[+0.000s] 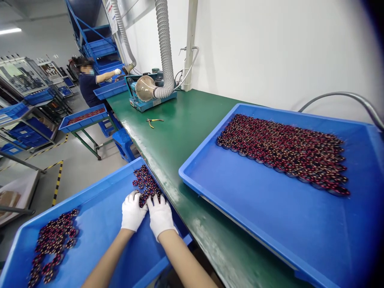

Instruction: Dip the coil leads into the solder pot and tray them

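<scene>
Both of my hands wear white gloves and reach into the lower blue tray (99,240). My left hand (133,211) has its fingers curled against the near edge of a cluster of small dark-and-red round parts (146,181). Beside it, my right hand (160,216) touches the same cluster with its fingertips; whether either hand grips a part is hidden. Another loose group of these parts (55,240) lies at the tray's left end. On the green bench, a larger blue tray (240,212) holds tightly packed rows of similar parts (279,150).
Pliers (155,122) lie on the green bench (192,116), near a blue machine (153,100) with a grey hose (164,48). A person (90,84) works at the far end. A blue stool (123,142) and a smaller tray on a stand (82,117) stand beyond my tray.
</scene>
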Demonstrator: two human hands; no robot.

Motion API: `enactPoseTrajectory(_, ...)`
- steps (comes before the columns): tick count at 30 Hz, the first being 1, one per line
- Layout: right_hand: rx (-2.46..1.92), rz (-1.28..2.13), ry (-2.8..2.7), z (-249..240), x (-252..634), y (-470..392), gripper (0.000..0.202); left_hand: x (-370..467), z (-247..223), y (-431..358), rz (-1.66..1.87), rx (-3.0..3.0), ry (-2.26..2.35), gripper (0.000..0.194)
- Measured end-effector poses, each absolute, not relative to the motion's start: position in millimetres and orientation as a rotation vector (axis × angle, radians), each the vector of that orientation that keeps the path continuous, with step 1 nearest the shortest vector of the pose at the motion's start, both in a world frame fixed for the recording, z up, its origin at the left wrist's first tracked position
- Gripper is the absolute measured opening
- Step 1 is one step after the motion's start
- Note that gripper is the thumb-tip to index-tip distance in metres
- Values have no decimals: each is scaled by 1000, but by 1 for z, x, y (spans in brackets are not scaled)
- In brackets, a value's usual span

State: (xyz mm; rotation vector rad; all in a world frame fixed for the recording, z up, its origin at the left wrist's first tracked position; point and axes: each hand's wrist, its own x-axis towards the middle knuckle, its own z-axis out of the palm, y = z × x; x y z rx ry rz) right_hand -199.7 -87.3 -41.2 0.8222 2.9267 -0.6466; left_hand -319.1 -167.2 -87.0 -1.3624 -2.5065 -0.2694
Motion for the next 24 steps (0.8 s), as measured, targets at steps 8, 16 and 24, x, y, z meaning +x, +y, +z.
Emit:
enactPoseTrajectory(8,885,-618,2926,-38,-209,-87,33,-315,-82,-189,-234,-1519,-2427,26)
enactPoseTrajectory(16,782,-541,2903,-33,-201,-94,28,-309,-76,-217,-197,-1583,-2358,23)
enactPoseTrajectory(24,762,-519,2889,-31,-202,-94,27,-305,-78,-210,-202,-1459,-2377,21)
